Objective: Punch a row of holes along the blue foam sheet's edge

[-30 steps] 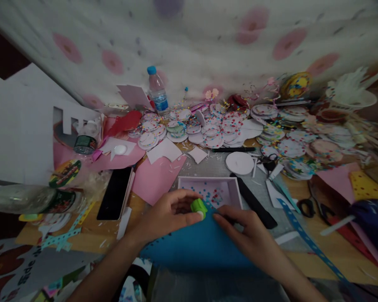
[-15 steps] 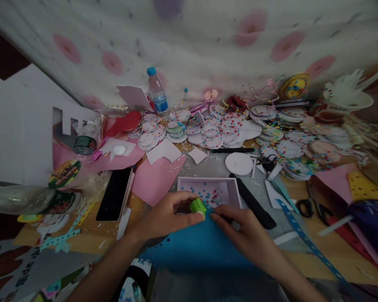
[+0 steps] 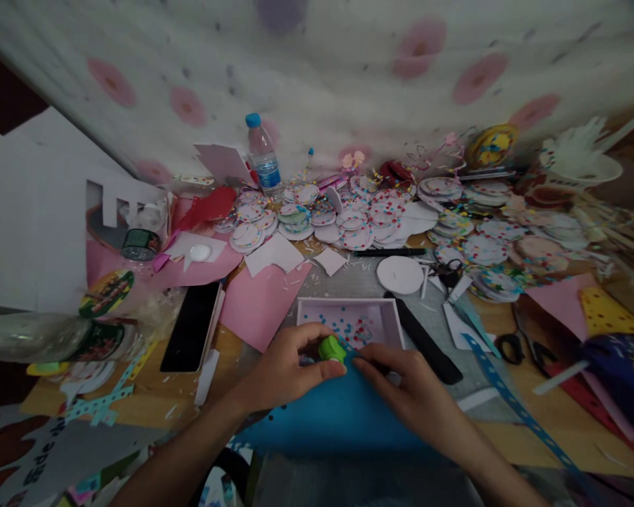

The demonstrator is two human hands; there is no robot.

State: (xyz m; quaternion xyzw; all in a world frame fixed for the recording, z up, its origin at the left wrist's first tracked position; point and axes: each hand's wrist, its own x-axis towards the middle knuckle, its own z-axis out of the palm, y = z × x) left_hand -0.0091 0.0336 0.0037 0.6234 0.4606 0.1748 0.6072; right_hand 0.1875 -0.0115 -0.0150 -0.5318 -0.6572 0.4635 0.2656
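Observation:
My left hand [image 3: 290,362] is closed around a small green craft punch [image 3: 331,348], thumb on its near side. A blue sheet [image 3: 338,412], with holes along its left edge, meets the punch at its upper edge. Fingers of my right hand [image 3: 396,380] pinch that sheet just right of the punch. Right behind both hands stands a shallow white box [image 3: 394,320] with blue and red paper dots [image 3: 359,329] scattered inside. The jaw of the punch is too small to make out.
A phone [image 3: 193,327] and pink paper [image 3: 264,303] lie to the left. A black strip-like object [image 3: 423,338], scissors [image 3: 523,341] and a punched blue strip [image 3: 518,408] are on the right. Stacks of dotted white paper discs [image 3: 356,222] and a water bottle [image 3: 264,158] stand behind.
Almost nothing differs. My left thumb and the green punch have shifted very slightly; the right hand keeps its pinch on the blue sheet.

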